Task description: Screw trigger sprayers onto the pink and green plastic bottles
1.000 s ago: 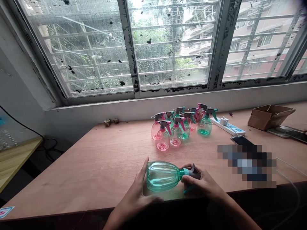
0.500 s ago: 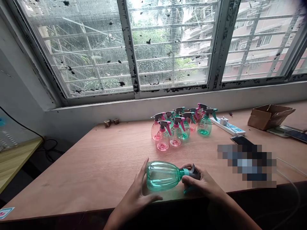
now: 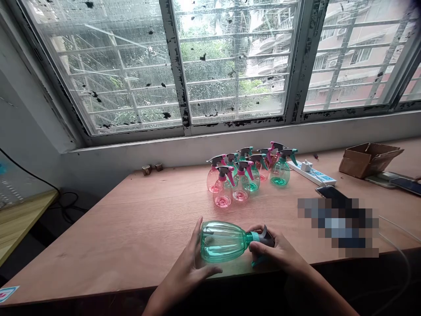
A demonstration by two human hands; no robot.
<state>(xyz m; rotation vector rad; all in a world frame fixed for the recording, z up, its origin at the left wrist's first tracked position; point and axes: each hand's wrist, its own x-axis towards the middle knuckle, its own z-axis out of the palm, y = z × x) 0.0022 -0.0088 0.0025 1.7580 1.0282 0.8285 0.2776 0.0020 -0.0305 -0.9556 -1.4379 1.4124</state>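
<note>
A clear green spray bottle (image 3: 223, 242) lies on its side in the air near the table's front edge, its base to the left. My right hand (image 3: 274, 250) is closed round its dark grey spray head and neck, with thumb and fingers at the teal collar. Below that hand the teal trigger (image 3: 259, 260) shows in part. My left hand (image 3: 190, 259) is at the bottle's base, thumb and fingers spread apart around that end. The thumb stays a little clear of the bottle; whether the fingers touch the base I cannot tell.
Several pink and green spray bottles (image 3: 240, 186) stand upright behind my hands on the wooden table (image 3: 115, 232). To the right are a power strip (image 3: 312, 173), an opened cardboard box (image 3: 368, 161), a phone (image 3: 332, 193) and a blurred-out patch. Two small brown blocks (image 3: 147, 170) sit far left.
Almost nothing differs. The bottle and both hands keep their places, and the view has shifted very slightly.
</note>
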